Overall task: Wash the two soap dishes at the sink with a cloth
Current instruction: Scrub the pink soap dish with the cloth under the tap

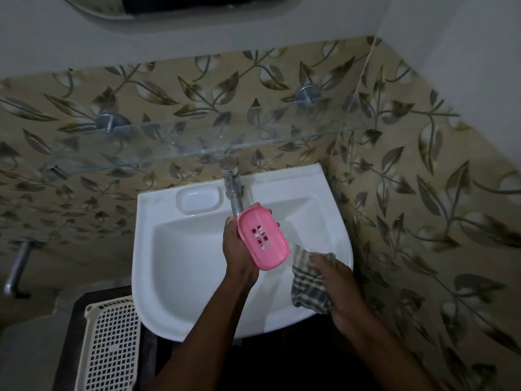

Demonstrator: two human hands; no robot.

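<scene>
Head view: left hand (238, 249) clamps the pink dish (263, 238) over the sink (146, 249), under the tap (232, 190); right hand (335, 280), at 4 o'clock, grips the cloth (308, 286). Wet plastic could slip from the fingers.

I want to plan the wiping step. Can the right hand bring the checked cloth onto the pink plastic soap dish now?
Probably yes: the right hand holds the checked cloth just beside the pink plastic soap dish, nothing between.

The soap dish (263, 238) is pink, the cloth (308, 283) checked green and cream, the sink (174, 277) white, the wall tiles (423, 193) beige with olive leaves.
</scene>
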